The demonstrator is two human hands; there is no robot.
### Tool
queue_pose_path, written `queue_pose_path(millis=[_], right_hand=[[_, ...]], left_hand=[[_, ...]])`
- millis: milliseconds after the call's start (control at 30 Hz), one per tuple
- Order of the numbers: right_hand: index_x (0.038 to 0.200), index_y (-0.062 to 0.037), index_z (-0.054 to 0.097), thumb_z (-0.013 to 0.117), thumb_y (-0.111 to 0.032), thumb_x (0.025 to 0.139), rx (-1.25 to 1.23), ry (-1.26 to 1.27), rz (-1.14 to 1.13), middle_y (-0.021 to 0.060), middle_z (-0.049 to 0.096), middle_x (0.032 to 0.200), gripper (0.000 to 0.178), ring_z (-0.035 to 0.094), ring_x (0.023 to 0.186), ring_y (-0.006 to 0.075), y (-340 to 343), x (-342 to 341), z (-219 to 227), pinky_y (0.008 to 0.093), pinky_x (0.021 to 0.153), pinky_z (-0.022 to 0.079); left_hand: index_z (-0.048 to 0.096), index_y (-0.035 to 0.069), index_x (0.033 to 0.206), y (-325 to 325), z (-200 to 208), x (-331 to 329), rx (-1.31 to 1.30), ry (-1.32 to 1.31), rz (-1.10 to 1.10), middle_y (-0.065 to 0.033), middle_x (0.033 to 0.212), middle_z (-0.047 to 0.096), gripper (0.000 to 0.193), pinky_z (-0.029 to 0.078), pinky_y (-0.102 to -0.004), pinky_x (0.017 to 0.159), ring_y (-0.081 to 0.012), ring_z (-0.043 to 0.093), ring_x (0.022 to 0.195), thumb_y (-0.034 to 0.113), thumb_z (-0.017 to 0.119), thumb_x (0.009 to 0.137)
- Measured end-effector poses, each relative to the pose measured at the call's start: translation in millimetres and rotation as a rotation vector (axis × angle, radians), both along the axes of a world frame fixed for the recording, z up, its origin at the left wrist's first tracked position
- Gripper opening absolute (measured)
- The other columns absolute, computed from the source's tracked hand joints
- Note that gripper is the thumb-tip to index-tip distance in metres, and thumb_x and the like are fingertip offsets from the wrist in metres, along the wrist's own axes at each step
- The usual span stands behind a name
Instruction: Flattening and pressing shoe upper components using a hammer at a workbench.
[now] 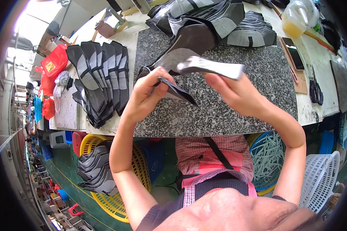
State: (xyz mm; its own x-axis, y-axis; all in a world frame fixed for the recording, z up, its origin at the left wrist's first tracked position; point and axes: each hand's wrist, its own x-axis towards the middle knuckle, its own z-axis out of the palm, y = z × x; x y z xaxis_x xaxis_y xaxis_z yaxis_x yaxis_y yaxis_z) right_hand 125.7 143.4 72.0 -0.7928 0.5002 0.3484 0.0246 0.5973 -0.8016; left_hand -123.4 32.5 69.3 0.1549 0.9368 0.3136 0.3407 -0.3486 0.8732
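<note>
My left hand point(148, 90) is closed on a black and grey shoe upper point(181, 93), pinching a folded edge between thumb and fingers. The dark inner side of a curved piece point(192, 38) rises just beyond that hand; whether it belongs to the same upper I cannot tell. In my right hand point(235, 92) is a shiny metal hammer point(212, 67), raised over the slab with its rounded end toward the left hand. Its handle is hidden by the fist. Below both hands lies a speckled granite slab point(227, 119).
Stacked uppers lie on the table at left point(100, 77) and far right point(250, 32). A phone point(293, 53) rests right of the slab. Beneath the edge stand a yellow basket point(138, 165) with more uppers, a tub of pale strips point(266, 161) and a white basket point(320, 179).
</note>
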Motion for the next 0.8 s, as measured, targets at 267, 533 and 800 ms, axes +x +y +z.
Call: queue_pose_path(millis=[267, 533, 800], right_hand=[[0.096, 0.0009, 0.055, 0.046, -0.036, 0.105, 0.165, -0.307, -0.459, 0.0226, 0.066, 0.070, 0.039, 0.068, 0.068, 0.0421, 74.5, -60.5, -35.1, 0.0515, 0.059, 0.051], [0.089, 0.0008, 0.057, 0.047, -0.037, 0.105, 0.117, -0.211, -0.446, 0.0218, 0.063, 0.067, 0.042, 0.064, 0.070, 0.0436, 88.9, -48.3, -38.2, 0.0523, 0.066, 0.047], [0.097, -0.0024, 0.059, 0.039, -0.034, 0.109, -0.151, 0.164, -0.329, -0.0031, 0.045, 0.071, 0.039, 0.039, 0.058, 0.0066, 23.7, 43.7, -13.9, 0.0246, 0.054, 0.033]], left_hand=[[0.061, 0.005, 0.099, -14.7, -10.6, -31.9, 0.368, -0.247, -0.005, -0.0063, 0.087, 0.060, 0.006, 0.046, -0.0342, 0.080, -0.0181, 0.057, 0.080, 0.009, 0.058, 0.095], [0.056, 0.008, 0.098, -111.7, 74.3, -59.5, 1.034, -0.166, 0.987, -0.0041, 0.075, 0.047, 0.012, 0.038, -0.0276, 0.063, -0.0115, 0.040, 0.064, 0.019, 0.052, 0.102], [0.055, 0.005, 0.121, -57.9, 8.7, 46.9, -0.306, 0.423, 0.278, -0.0210, 0.084, 0.068, 0.024, 0.052, -0.0468, 0.068, -0.0392, 0.068, 0.079, 0.011, 0.055, 0.098]])
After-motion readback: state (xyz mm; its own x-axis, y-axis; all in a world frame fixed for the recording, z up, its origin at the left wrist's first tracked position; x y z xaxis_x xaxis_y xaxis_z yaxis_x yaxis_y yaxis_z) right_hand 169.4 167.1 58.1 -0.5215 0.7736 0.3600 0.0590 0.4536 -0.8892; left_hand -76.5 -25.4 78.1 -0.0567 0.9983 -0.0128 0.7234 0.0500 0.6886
